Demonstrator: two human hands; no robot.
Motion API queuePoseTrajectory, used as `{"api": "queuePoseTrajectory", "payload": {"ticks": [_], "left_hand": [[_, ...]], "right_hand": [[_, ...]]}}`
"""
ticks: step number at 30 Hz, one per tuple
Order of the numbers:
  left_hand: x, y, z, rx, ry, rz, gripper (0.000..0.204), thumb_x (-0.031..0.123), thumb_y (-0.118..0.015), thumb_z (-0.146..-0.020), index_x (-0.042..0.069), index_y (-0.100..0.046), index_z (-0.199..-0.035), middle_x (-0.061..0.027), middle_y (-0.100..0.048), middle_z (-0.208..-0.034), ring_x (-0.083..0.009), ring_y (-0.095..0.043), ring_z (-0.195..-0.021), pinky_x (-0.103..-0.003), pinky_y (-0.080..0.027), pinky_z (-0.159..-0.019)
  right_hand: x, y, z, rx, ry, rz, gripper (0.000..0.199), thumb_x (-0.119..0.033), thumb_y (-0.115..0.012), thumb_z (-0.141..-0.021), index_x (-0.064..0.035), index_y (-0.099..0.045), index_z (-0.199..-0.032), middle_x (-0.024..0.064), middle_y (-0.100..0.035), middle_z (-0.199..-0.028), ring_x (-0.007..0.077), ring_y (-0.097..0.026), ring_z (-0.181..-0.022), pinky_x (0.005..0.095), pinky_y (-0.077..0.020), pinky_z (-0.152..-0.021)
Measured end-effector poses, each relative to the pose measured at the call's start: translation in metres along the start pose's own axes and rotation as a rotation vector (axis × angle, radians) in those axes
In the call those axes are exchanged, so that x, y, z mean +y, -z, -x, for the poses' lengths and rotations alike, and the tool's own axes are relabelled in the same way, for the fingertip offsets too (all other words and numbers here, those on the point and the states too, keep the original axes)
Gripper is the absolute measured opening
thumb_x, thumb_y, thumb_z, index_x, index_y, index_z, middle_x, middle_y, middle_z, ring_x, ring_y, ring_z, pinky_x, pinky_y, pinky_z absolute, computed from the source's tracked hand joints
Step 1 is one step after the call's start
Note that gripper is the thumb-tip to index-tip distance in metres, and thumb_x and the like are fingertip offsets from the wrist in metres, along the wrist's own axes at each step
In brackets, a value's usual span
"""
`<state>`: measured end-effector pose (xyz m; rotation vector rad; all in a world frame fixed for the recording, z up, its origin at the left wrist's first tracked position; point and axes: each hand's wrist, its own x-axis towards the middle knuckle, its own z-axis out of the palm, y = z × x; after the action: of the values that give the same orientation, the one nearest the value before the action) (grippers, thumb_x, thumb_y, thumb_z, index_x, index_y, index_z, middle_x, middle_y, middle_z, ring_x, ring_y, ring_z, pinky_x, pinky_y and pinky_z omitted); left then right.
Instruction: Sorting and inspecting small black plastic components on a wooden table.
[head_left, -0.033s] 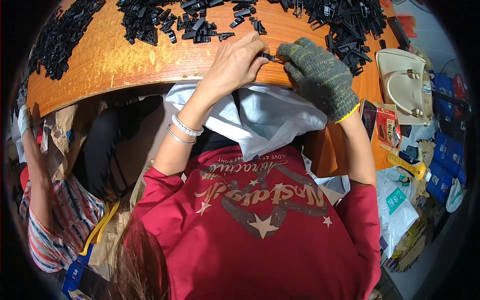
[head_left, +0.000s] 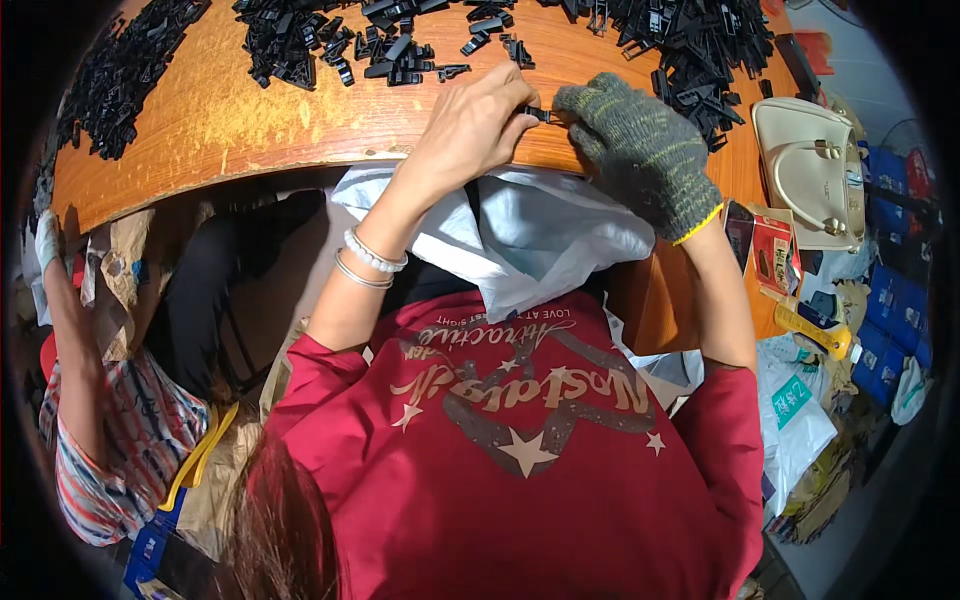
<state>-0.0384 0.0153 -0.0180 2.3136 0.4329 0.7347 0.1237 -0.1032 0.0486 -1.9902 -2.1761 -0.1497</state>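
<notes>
Left hand [head_left: 475,125] pinches black piece [head_left: 538,115] | near table edge [head_left: 330,159] | room leftward

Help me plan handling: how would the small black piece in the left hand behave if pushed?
The small black piece would probably shift easily, being much smaller than the left hand. It seems stiff: its visible part looks straight.

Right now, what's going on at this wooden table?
The person's bare left hand pinches a small black plastic piece near the edge of the table. The right hand, in a dark grey knitted glove, is at the piece's right end; whether it grips is unclear. Heaps of similar black parts lie farther back.
</notes>
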Motion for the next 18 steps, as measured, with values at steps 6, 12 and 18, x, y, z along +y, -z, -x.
{"api": "queuePoseTrajectory", "payload": {"ticks": [6,12,18], "left_hand": [[-0.001,-0.002,0.000,0.035,-0.030,-0.021,0.017,0.010,-0.069,-0.079,-0.001,-0.061,-0.090,-0.0126,-0.056,-0.086,-0.0323,-0.058,-0.079,-0.040,-0.046,-0.069],[-0.004,-0.007,0.001,0.067,-0.067,0.014,0.017,0.010,-0.069,-0.079,0.001,-0.060,-0.089,-0.0123,-0.056,-0.085,-0.0336,-0.057,-0.076,-0.040,-0.045,-0.068],[-0.007,-0.007,0.002,0.077,-0.055,0.114,0.018,0.003,-0.069,-0.075,-0.003,-0.056,-0.086,-0.0144,-0.055,-0.083,-0.0356,-0.056,-0.077,-0.040,-0.045,-0.068]], "right_hand": [[0.002,0.009,-0.021,-0.176,0.128,0.122,0.023,-0.030,-0.063,-0.083,-0.0147,-0.064,-0.100,0.0085,-0.060,-0.085,0.0286,-0.063,-0.074,0.0399,-0.0497,-0.061],[0.002,0.006,-0.033,-0.241,0.162,0.156,0.018,-0.027,-0.063,-0.081,-0.0131,-0.063,-0.093,0.0084,-0.058,-0.079,0.0287,-0.061,-0.073,0.0404,-0.0482,-0.061],[-0.010,0.005,-0.038,-0.294,0.135,0.180,0.016,-0.024,-0.064,-0.078,-0.0122,-0.062,-0.089,0.0098,-0.058,-0.078,0.0293,-0.061,-0.072,0.0409,-0.0477,-0.059]]}}
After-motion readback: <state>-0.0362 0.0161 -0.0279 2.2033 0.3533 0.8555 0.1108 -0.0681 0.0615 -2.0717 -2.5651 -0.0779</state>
